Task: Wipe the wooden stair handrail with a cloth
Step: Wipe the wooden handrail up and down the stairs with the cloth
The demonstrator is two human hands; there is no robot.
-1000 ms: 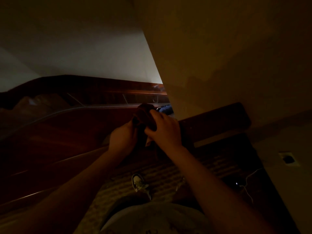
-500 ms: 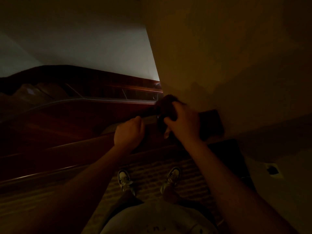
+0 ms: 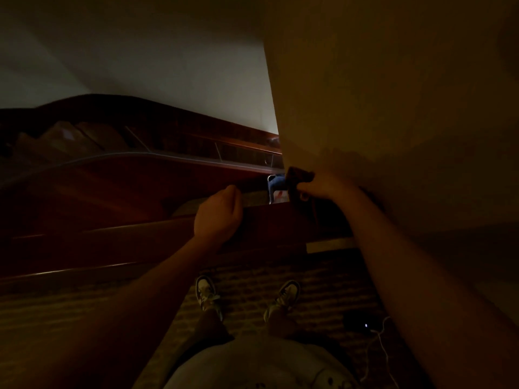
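Head view: right hand grips dark, bunched cloth on handrail.

a dim home stairwell: polished wooden handrail, patterned carpet underfoot, plain painted walls, a charging cable on the floor.

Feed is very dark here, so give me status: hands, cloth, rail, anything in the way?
Right hand grips dark cloth at wall corner. Left hand on dark wooden handrail, grip unclear. Wall blocks rail's right end.
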